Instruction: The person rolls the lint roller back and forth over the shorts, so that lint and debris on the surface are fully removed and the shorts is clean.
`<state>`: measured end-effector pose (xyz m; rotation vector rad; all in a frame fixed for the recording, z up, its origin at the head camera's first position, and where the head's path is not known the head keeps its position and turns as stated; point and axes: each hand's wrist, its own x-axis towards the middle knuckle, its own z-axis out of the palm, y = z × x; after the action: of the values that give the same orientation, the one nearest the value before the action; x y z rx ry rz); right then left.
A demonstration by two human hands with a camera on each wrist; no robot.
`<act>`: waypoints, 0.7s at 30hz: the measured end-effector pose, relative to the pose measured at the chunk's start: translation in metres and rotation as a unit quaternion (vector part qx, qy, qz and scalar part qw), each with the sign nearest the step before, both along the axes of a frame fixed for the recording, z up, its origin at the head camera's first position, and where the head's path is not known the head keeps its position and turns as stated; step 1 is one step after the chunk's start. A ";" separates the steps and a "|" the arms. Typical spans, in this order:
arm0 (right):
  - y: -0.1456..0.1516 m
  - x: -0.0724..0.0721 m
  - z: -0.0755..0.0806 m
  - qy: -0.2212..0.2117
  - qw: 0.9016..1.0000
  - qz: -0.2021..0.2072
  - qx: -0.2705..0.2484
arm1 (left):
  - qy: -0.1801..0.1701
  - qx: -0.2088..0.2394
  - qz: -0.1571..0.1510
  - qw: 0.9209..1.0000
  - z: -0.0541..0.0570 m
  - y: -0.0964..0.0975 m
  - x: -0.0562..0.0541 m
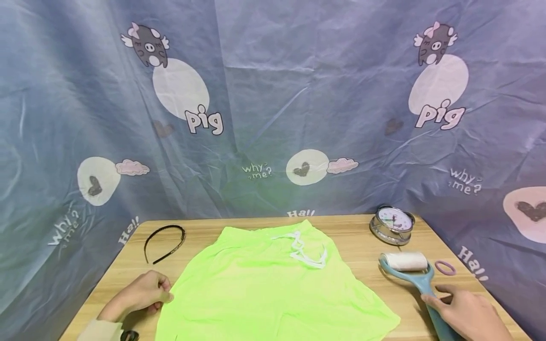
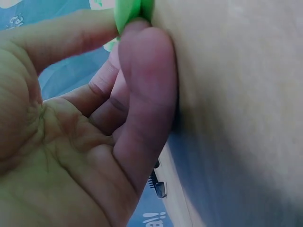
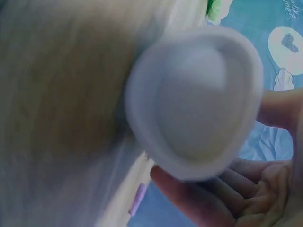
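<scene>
Neon green shorts (image 1: 264, 284) with a white drawstring (image 1: 304, 253) lie spread on the wooden table. At their left edge my left hand (image 1: 142, 293) pinches the fabric between thumb and fingertips. The left wrist view has a bit of the green cloth (image 2: 135, 14) at those fingertips. A lint roller with a blue handle (image 1: 422, 284) and a white roll (image 1: 404, 261) is on the right. My right hand (image 1: 473, 310) grips that handle, thumb on the near side. The handle's pale hollow end (image 3: 194, 104) fills the middle of the right wrist view.
Beyond my left hand lies a black headband (image 1: 164, 229). A round silver alarm clock (image 1: 391, 226) rests at the back right, with a purple ring (image 1: 445, 268) beside the roller. A blue printed cloth (image 1: 264, 118) hangs behind and around the table (image 1: 350, 241).
</scene>
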<state>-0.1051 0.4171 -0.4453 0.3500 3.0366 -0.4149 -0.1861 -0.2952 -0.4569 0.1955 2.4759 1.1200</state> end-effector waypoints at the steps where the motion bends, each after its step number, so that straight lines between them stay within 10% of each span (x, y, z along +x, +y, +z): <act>1: 0.002 0.001 0.002 0.010 1.000 -0.015 0.000 | 0.000 0.002 -0.001 1.000 0.000 0.000 0.000; 8: 0.010 0.009 0.015 0.262 0.964 -0.046 -0.001 | 0.014 0.006 0.031 0.999 -0.001 0.000 0.002; 13: 0.007 0.002 0.026 0.366 0.930 -0.007 -0.040 | 0.100 -0.059 0.099 0.988 0.007 0.003 0.006; 16: 0.004 -0.008 0.038 0.405 0.913 0.023 -0.043 | 0.197 -0.122 0.129 0.964 0.020 0.003 0.001; 21: 0.002 -0.035 0.057 0.472 0.876 0.100 0.002 | 0.372 -0.189 0.146 0.897 0.036 0.001 -0.016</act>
<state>-0.1401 0.4193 -0.3888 -0.2775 3.9430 -0.7416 -0.2019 -0.2945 -0.4207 0.1560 3.4493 0.7086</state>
